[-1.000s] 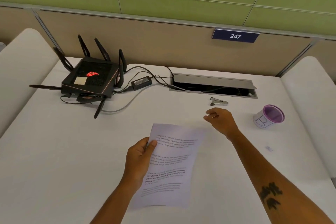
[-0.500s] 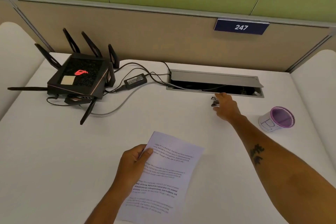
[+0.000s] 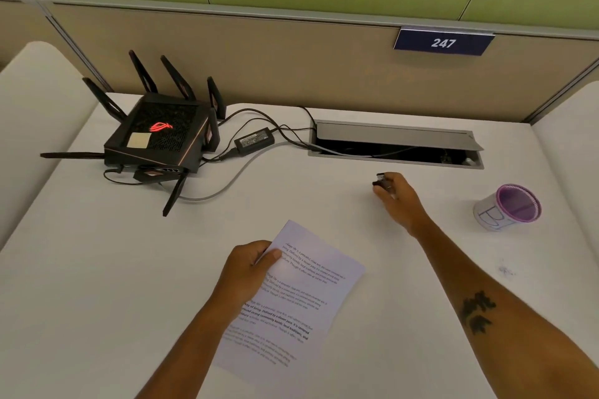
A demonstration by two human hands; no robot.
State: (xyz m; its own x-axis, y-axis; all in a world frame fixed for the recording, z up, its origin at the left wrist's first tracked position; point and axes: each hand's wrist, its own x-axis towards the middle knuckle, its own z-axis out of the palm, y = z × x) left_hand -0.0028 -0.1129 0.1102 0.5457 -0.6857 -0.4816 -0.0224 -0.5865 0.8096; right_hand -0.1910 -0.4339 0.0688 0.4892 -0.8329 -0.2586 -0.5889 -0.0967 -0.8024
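Router (image 3: pixel 155 139) far left, out of the way | left hand (image 3: pixel 248 270): my thumb and fingers pinch printed paper (image 3: pixel 301 298) at its top-left corner, likely presenting it for stapling | right hand (image 3: pixel 400 199): my fingers curl round small stapler (image 3: pixel 383 180), well beyond the paper | purple cup (image 3: pixel 515 207) far right, idle.

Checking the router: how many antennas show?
7 clear antennas: four raised at back, one at right, one flat leftward, one in front; a folded eighth may lie beside it.
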